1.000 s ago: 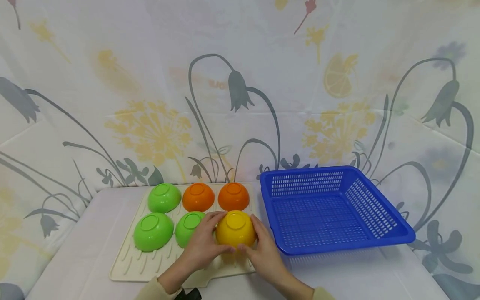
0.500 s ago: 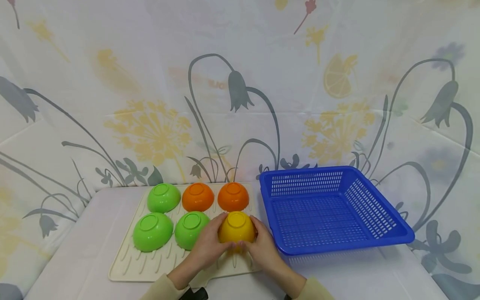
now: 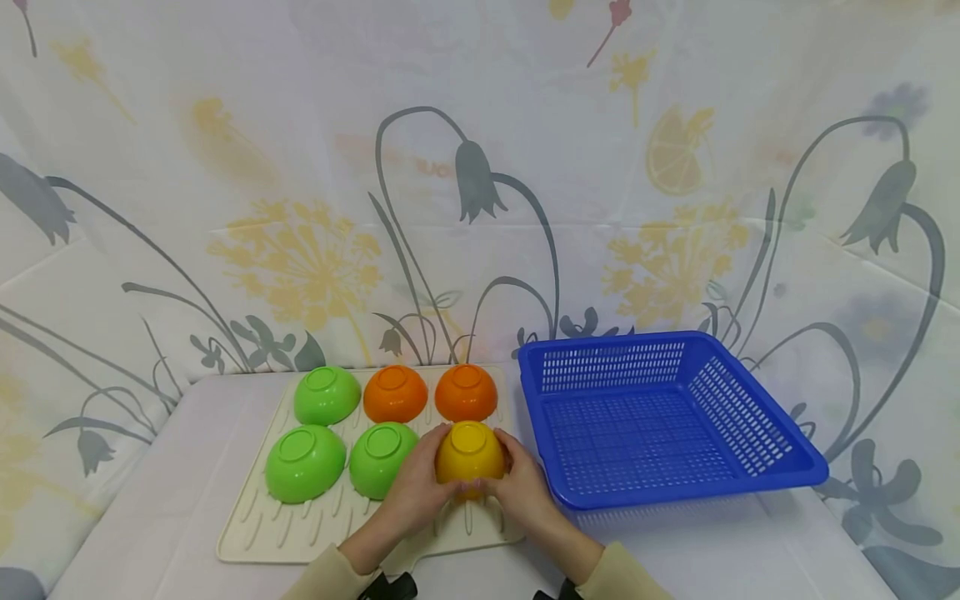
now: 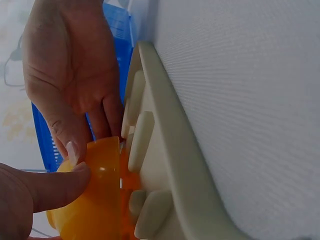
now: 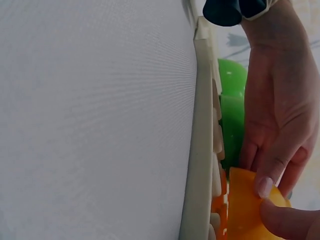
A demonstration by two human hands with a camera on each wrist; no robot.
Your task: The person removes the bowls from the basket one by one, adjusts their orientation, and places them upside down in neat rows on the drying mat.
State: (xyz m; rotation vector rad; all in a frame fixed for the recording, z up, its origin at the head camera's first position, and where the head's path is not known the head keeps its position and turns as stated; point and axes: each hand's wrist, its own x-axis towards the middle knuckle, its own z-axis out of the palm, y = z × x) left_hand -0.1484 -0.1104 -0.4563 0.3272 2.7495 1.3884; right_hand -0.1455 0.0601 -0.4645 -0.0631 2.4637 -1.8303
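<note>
Upside down at the front right of the cream drying tray (image 3: 277,546) is a yellow bowl (image 3: 471,454). My left hand (image 3: 420,483) holds its left side, and my right hand (image 3: 525,487) grips the right side. Both thumbs meet at the front of the bowl. In the left wrist view the yellow bowl (image 4: 97,200) has its rim close against the tray's ridges (image 4: 142,137); whether it touches them is hard to tell. Beside my left hand sits a green bowl (image 3: 382,458), and behind the yellow one is an orange bowl (image 3: 467,393).
Another orange bowl (image 3: 396,394) and two green bowls, one at the back (image 3: 327,396) and one at the front left (image 3: 305,464), stand inverted on the tray. A blue perforated basket (image 3: 697,492) stands close on the right. A patterned cloth (image 3: 480,275) hangs behind.
The yellow bowl looks slightly smaller and lower, nearer the tray. My left hand has shifted a little right, uncovering more of the green bowl beside it, and the thumbs have drawn together.
</note>
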